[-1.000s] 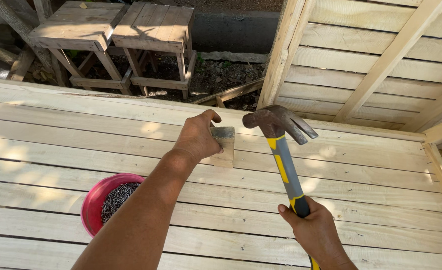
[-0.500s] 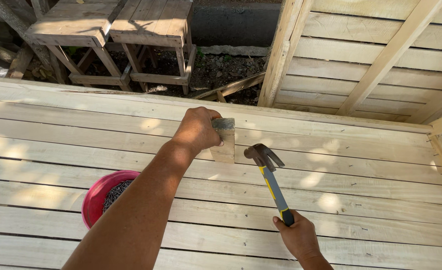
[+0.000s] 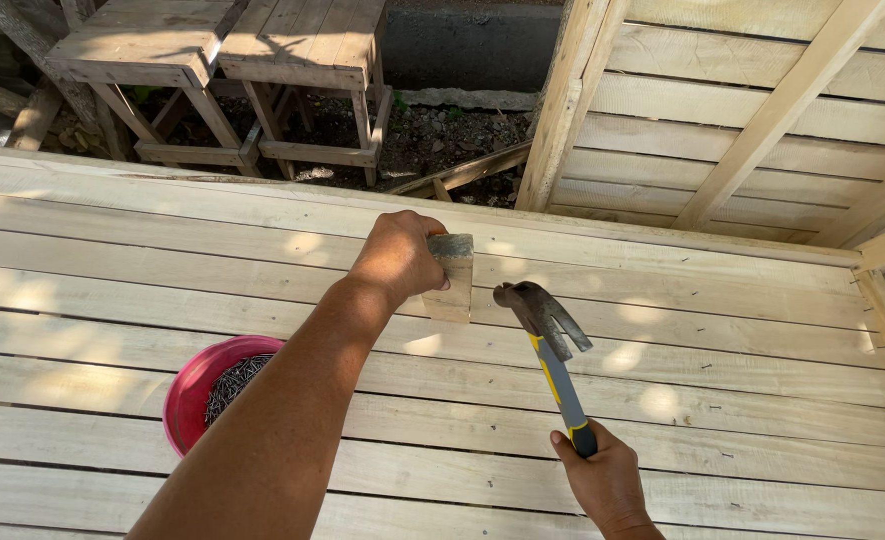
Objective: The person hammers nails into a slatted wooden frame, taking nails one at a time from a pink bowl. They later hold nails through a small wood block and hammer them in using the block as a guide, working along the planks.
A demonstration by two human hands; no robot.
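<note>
Pale wooden planks (image 3: 663,400) ran side to side across the whole foreground, dappled with sun, and beyond their far edge stood two rough wooden stools (image 3: 223,60) on dark soil. At the left, a pink bowl (image 3: 188,385) of dark nails sat on the planks, partly hidden by the person's forearm. Further right, the left hand (image 3: 398,258) was closed around a small wooden block (image 3: 451,280), holding it on end against a plank, its long axis pointing away from the person. Just to the right of the block, apart from it, hung the head of a hammer (image 3: 543,320), its striking face turned toward the block and its claw pointing right. Its yellow and grey handle sloped down to the right hand (image 3: 603,480), which was wrapped tight around the grip's end. At the far right, a slatted wooden panel (image 3: 763,130) leaned upright.
</note>
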